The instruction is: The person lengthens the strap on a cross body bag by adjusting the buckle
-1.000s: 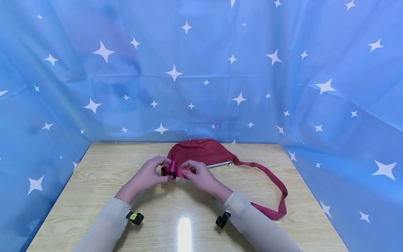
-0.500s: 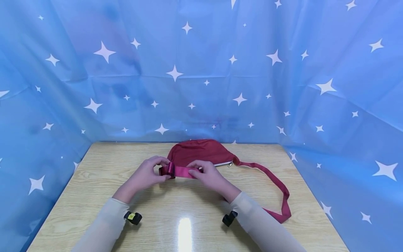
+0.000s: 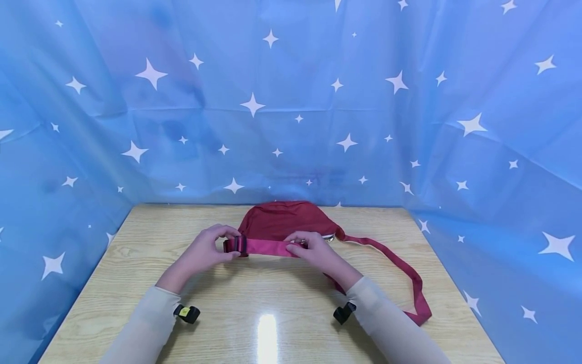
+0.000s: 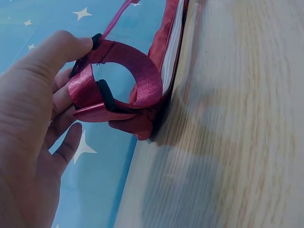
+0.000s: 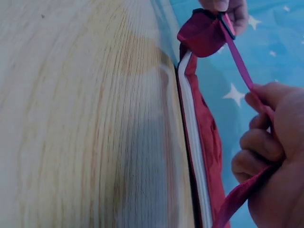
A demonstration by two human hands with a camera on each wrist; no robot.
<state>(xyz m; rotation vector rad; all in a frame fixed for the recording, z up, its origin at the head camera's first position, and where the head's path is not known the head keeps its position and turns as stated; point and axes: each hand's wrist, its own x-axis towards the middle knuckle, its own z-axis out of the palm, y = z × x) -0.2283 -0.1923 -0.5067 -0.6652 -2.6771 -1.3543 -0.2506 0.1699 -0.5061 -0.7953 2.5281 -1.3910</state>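
A dark red waist bag (image 3: 286,220) lies at the table's back, its zip edge facing me. Between finger and thumb my left hand (image 3: 206,250) pinches a black strap slider (image 3: 242,245) at the bag's left end. In the left wrist view the strap forms a round loop (image 4: 149,85) beside that slider (image 4: 96,40). My right hand (image 3: 313,250) grips the red strap (image 3: 268,247), which runs taut between both hands. Seen from the right wrist, the curled fingers (image 5: 259,142) wrap the strap. The rest of the strap (image 3: 416,283) curves from the bag's right end towards my right forearm.
The wooden table (image 3: 218,323) bears a bright light reflection near its front. A blue curtain with white stars (image 3: 291,101) hangs behind and along both sides. Each wrist carries a small black camera, such as the left camera (image 3: 187,313).
My right hand has moved right, lengthening the stretch of strap between the hands. My left hand and the slider have shifted slightly left. The strap's outer curve has moved right and down.
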